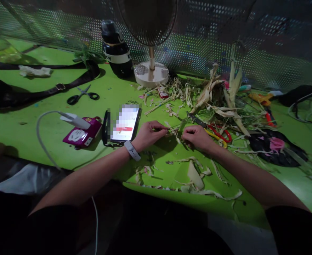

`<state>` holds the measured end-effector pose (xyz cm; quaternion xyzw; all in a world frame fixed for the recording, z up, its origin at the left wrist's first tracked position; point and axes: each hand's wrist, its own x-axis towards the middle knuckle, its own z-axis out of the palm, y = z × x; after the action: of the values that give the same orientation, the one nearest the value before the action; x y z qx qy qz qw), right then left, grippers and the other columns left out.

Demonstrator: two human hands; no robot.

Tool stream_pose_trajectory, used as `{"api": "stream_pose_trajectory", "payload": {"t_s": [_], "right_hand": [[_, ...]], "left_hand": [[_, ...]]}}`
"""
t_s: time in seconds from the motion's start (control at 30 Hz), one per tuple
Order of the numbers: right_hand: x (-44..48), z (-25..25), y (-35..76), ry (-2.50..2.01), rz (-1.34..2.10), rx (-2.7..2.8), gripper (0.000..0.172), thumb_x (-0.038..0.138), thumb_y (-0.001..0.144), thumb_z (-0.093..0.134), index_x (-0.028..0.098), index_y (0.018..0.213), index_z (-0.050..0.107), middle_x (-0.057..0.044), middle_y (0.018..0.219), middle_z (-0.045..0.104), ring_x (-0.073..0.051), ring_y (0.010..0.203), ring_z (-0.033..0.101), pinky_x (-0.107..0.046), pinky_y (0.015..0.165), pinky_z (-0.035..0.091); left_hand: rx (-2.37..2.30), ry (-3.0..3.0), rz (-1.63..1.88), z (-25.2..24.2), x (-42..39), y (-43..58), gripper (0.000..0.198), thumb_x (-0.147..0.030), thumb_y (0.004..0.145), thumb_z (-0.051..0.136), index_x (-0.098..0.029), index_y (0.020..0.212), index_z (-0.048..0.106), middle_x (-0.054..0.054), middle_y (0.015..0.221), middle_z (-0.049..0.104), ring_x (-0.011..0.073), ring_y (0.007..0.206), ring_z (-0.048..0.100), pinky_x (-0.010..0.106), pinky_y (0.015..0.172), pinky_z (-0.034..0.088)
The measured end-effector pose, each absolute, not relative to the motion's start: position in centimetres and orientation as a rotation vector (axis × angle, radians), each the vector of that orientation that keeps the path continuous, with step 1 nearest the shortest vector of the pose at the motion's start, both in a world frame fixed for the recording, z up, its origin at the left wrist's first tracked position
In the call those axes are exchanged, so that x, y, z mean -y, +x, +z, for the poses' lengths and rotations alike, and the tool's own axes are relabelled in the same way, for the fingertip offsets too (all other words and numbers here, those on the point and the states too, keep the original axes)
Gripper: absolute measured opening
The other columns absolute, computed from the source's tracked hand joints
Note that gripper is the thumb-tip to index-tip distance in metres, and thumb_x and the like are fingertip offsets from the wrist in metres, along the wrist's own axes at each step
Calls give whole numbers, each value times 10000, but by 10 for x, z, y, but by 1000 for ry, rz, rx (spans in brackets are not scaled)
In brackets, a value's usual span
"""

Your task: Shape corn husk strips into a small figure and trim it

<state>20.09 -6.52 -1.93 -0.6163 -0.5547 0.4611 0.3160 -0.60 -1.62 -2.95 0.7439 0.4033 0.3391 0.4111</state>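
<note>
My left hand and my right hand meet over the green table, both with fingers pinched on a thin strip of dried corn husk stretched between them. A white band sits on my left wrist. Just beyond my right hand lie scissors with red and yellow handles. A pile of dried husks rises behind them. More husk scraps lie near the table's front edge.
A phone stands to the left of my left hand, beside a magenta power strip with a white cable. Black scissors, a dark strap, a black bottle and a desk fan stand farther back against a mesh wall.
</note>
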Motion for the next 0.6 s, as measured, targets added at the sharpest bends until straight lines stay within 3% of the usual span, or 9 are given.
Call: {"api": "stream_pose_trajectory", "payload": {"t_s": [0.1,0.3,0.5,0.6], "right_hand": [[60,-16,204,-1517,1355,1277,132,220,581,573,195,454,549,45,414,476,-83,390,399,-217,395,306],[59,-18,198,-1266,1396,989,23,187,484,553,191,471,571,-8,766,619,-112,612,465,-232,505,346],[63,-18,197,-1113,1242,1018,66,162,444,496,203,416,539,-28,757,597,-140,657,462,-274,598,394],[65,-16,196,-1025,1354,1002,79,156,425,484,199,410,549,-31,702,604,-143,647,496,-279,611,419]], "left_hand": [[-1001,1828,859,-28,16,-7,139,-251,744,671,-151,781,760,51,751,725,133,688,649,238,645,517],[-808,1835,1011,-27,21,-6,105,-255,730,710,-166,767,752,53,737,699,117,679,625,217,603,494],[-668,1728,892,-27,27,-4,58,-220,695,723,-163,684,728,40,712,689,112,661,617,233,617,496],[-777,1477,853,-26,29,-3,80,-240,679,721,-160,678,713,24,707,693,102,632,601,223,586,477]]}}
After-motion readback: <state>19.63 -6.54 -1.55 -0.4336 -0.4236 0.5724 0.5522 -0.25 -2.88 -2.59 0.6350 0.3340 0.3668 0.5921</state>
